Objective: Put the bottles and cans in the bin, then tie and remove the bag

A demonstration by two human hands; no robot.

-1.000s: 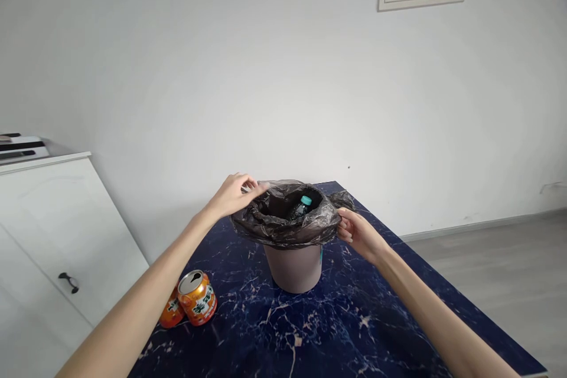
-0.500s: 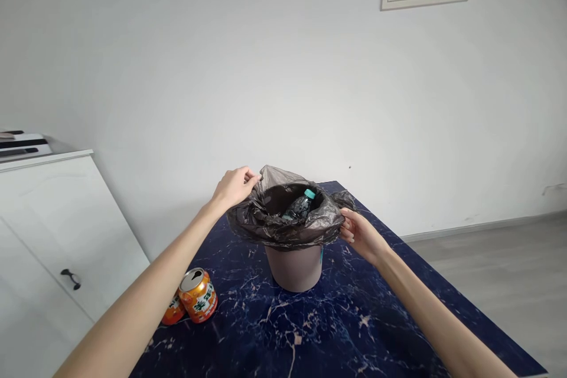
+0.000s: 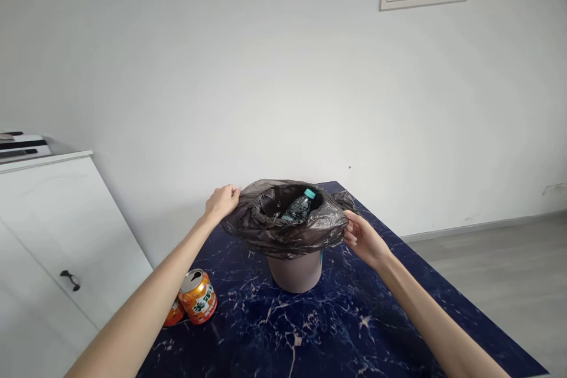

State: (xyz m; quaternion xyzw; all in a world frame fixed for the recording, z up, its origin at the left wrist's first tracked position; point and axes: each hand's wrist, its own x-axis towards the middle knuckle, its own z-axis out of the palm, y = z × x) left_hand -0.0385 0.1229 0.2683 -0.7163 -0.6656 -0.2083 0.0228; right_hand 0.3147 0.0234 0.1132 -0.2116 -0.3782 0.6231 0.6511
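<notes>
A trash can (image 3: 296,274) of dull mauve stands upright on the table, lined with a black, see-through trash bag (image 3: 283,242) whose edge hangs over the rim. My left hand (image 3: 222,201) pinches the bag's edge on the left and pulls it outward. On the right side, my right hand (image 3: 362,237) grips the bag's edge between thumb and fingers. Inside the can leans a clear plastic bottle (image 3: 301,208) with a teal cap. The can's rim is hidden beneath the bag.
Two orange drink cans (image 3: 198,297) stand at the left by my forearm, one partly hidden. The dark blue marble-patterned table (image 3: 328,331) meets a white wall. A white cabinet (image 3: 66,236) stands at the left.
My left hand has moved left and slightly down, stretching the bag's edge outward and lower. My right hand has shifted slightly right, still holding the bag. The bottle stays in place.
</notes>
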